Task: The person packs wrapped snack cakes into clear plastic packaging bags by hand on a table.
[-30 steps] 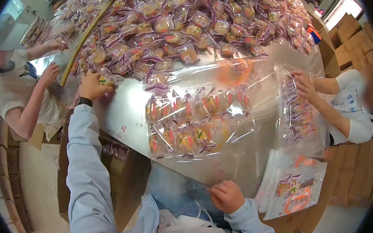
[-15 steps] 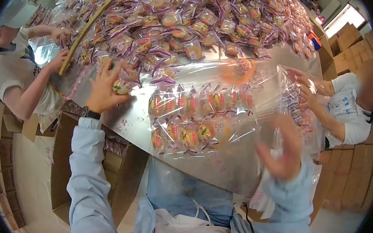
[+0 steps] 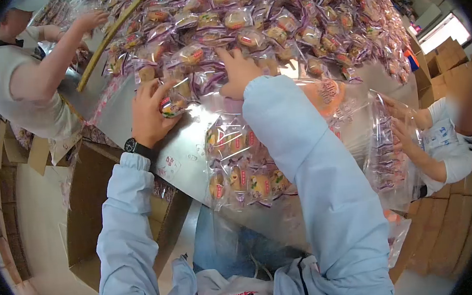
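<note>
My left hand (image 3: 152, 114), with a black watch at the wrist, closes its fingers around a small wrapped cake (image 3: 173, 104) at the near edge of the pile. Stretched across the table, my right hand (image 3: 239, 75) has its thumb and fingers apart, touching the wrapped cakes (image 3: 197, 54) at the pile's front. Below it lies a large clear plastic bag (image 3: 236, 217) holding two rows of wrapped cakes (image 3: 237, 176). My right sleeve hides the right part of those rows.
A wooden stick (image 3: 117, 37) lies along the pile's left side. One co-worker (image 3: 31, 81) stands at left; another person's hands (image 3: 405, 127) hold a filled clear bag (image 3: 385, 151) at right. An open cardboard box (image 3: 96, 216) stands below the metal table's edge (image 3: 180, 180).
My right hand has moved from beside the bag up and left to the pile. My left hand has closed on a wrapped cake. The left co-worker's arm has risen.
</note>
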{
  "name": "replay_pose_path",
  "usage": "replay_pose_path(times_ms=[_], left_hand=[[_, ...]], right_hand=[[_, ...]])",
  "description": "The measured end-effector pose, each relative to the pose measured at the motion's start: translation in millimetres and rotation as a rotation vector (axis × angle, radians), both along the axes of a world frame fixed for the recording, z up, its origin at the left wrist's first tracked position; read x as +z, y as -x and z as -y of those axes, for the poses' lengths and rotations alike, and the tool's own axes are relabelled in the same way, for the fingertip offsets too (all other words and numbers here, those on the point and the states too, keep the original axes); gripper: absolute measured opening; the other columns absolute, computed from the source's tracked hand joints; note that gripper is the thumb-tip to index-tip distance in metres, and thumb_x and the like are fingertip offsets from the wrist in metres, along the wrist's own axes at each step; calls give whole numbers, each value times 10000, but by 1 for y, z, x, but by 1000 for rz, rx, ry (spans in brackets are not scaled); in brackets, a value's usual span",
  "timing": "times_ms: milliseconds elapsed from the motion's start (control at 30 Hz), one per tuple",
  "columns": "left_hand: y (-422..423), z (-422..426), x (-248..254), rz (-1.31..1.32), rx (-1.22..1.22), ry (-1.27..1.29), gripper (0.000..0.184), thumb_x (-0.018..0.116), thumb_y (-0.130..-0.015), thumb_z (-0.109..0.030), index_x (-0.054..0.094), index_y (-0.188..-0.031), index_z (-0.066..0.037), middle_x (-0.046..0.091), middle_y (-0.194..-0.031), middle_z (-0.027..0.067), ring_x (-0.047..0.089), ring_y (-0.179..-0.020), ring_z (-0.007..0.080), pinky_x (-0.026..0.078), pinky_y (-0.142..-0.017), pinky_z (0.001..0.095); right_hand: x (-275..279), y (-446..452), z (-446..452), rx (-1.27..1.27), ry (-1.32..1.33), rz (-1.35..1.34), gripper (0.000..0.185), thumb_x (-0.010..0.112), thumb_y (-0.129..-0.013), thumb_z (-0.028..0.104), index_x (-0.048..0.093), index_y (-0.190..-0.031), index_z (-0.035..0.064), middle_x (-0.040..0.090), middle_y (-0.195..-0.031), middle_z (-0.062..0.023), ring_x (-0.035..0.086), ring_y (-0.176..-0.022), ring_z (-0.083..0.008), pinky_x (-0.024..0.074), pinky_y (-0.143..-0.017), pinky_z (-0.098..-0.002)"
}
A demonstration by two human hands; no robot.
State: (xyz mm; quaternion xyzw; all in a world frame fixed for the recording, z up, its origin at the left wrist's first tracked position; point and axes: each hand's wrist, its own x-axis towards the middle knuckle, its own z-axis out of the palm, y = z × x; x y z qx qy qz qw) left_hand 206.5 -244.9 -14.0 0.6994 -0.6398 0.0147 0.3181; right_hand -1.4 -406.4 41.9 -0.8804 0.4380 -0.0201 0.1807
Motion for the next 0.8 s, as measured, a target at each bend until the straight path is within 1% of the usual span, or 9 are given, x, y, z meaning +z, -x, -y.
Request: replay_pose_path(times_ms=[100, 133, 300, 367, 500, 567, 700, 767, 800], left_hand=[[1, -3, 5, -8, -16, 140, 675, 904, -689, -177, 680, -1325, -130, 608, -1328, 151, 590, -1236, 365, 495, -1050, 446], [-2, -7, 6, -26, -36, 152, 677, 902, -690, -166, 678, -1328, -127, 604, -1342, 150, 589, -1242, 366, 491, -1065, 439], [-10, -14, 47, -11, -56, 345, 732, 909, -614, -111, 680, -1309, -100, 579, -1455, 162, 577, -1307, 354, 483, -1078, 428], [-5, -25, 68, -164, -83, 379, 697, 907, -654, -119, 671, -1308, -67, 567, -1470, 154, 572, -1319, 319, 476, -1082, 422], [18, -69, 91, -609, -5, 313, 652, 901, -735, -131, 634, -1316, -4, 560, -1454, 142, 568, -1317, 264, 469, -1086, 407], [10, -104, 74, -595, -87, 246, 755, 850, -833, -200, 472, -1464, -31, 524, -1502, 137, 583, -1259, 237, 482, -1071, 408], [84, -161, 78, -1123, -193, 245, 915, 850, -845, -366, 355, -1541, -40, 527, -1457, 140, 588, -1238, 239, 501, -1051, 427], [146, -180, 92, -1389, -140, 274, 947, 871, -796, -467, 399, -1481, -15, 590, -1322, 133, 617, -1181, 250, 534, -979, 402], [162, -197, 95, -1537, -236, 164, 943, 888, -782, -417, 402, -1481, -12, 588, -1331, 143, 613, -1195, 260, 531, -983, 403]], right_hand=[[15, 4, 4, 75, 229, -91, 846, 735, -786, 143, 381, -1548, 241, 531, -1419, -129, 514, -1342, -405, 424, -1093, -567], [3, 9, 12, 128, 481, -39, 621, 765, -806, 190, 558, -1388, 247, 611, -1313, -78, 548, -1323, -329, 451, -1019, -556], [4, 26, 28, 275, 642, -73, 508, 723, -774, 139, 629, -1273, 172, 609, -1291, -93, 548, -1284, -332, 470, -1004, -524], [15, 30, 31, 241, 640, -22, 515, 747, -749, 165, 634, -1251, 161, 609, -1278, -93, 550, -1275, -333, 487, -985, -511], [41, 59, 39, 167, 747, 323, 481, 755, -759, 223, 630, -1211, 113, 624, -1134, -119, 633, -1056, -387, 536, -907, -504], [73, 90, 6, 137, 433, 554, 473, 740, -813, 178, 603, -1256, 88, 639, -1210, -114, 676, -1053, -340, 555, -908, -471], [104, 175, -95, 42, -321, 1114, 531, 777, -796, 115, 587, -1291, 77, 605, -1325, -95, 654, -1138, -252, 533, -945, -380], [101, 225, -157, 37, -428, 1122, 521, 773, -845, 123, 572, -1322, 61, 594, -1303, -71, 651, -1095, -192, 546, -901, -355], [100, 250, -179, 118, -453, 995, 516, 776, -856, 126, 573, -1327, 65, 603, -1287, -71, 658, -1060, -186, 553, -877, -347]])
